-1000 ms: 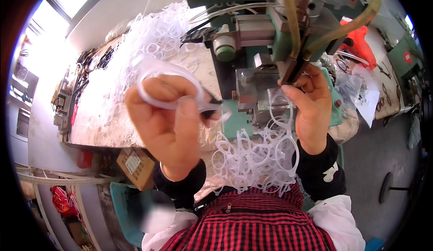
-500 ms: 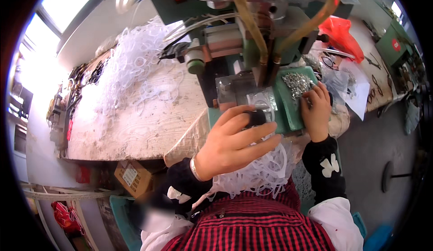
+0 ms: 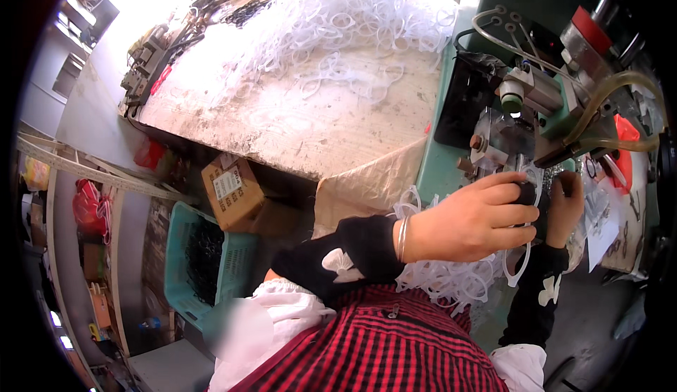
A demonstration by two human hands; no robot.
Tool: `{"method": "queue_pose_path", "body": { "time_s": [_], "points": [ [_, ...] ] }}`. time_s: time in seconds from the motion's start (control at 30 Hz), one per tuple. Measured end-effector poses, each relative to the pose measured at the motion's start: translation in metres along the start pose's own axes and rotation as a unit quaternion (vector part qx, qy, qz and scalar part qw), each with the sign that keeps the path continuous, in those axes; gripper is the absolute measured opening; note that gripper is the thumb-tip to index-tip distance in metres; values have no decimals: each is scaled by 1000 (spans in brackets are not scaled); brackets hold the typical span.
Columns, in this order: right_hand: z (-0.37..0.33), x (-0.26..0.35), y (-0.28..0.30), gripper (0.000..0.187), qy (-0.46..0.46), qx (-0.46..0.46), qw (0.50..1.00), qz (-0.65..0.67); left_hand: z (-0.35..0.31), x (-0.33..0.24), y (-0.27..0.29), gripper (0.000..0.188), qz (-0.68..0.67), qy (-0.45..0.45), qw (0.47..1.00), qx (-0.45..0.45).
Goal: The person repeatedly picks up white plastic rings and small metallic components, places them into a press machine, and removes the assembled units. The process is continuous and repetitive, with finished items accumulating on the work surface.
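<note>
My left hand (image 3: 479, 219) is closed at the front of a green press machine (image 3: 553, 106). A translucent white plastic frame (image 3: 520, 268), looped like an eyeglass frame, shows in its fingers, one loop hanging below and another part rising above. Black covering shows at the fingertips. Just to the right, my right hand (image 3: 566, 209) reaches up beside the machine with curled fingers and thumb close together; whatever they hold is too small or hidden. The tray of small metal parts near it is mostly hidden by the machine and hands. Several similar frames (image 3: 451, 283) lie heaped below my left hand.
A large heap of white frames (image 3: 352, 22) covers the back of the wooden table (image 3: 282, 127). Below its edge stand a cardboard box (image 3: 233, 191) and a teal crate (image 3: 180, 272) with dark pieces. A red bag (image 3: 626, 138) lies beyond the machine, at right.
The view has swung left, so the machine and both hands appear farther right. A white frame now shows hanging below my left hand. My right hand stays by the metal-parts tray.
</note>
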State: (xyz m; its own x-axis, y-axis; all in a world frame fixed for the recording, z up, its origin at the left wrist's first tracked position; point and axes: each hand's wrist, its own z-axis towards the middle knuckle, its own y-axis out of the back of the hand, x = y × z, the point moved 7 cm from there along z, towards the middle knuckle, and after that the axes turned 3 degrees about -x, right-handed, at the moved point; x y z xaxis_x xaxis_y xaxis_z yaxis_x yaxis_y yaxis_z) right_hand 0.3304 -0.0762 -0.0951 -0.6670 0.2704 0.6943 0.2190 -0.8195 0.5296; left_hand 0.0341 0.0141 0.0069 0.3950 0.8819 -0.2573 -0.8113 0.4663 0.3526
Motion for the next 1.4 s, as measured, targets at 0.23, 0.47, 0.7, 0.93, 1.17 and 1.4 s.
{"method": "queue_pose_path", "body": {
  "time_s": [0.23,0.47,0.7,0.93,1.17,1.4],
  "points": [
    [-29,-5,16,20,-65,-39,990,120,-92,64,71,45,214,308,916,-146],
    [-9,53,-2,22,-49,-28,990,131,-87,163,58,55,129,395,907,-75],
    [-47,14,30,19,-110,-56,986,115,-101,177,63,50,36,417,880,-224],
    [-59,72,53,11,-23,-10,994,109,-105,214,136,20,405,288,865,-74],
    [-10,132,-19,17,-58,50,929,362,-93,267,99,40,435,101,875,186],
    [-25,136,-26,39,-137,21,861,489,-100,274,110,28,380,223,842,311]
  ]
}}
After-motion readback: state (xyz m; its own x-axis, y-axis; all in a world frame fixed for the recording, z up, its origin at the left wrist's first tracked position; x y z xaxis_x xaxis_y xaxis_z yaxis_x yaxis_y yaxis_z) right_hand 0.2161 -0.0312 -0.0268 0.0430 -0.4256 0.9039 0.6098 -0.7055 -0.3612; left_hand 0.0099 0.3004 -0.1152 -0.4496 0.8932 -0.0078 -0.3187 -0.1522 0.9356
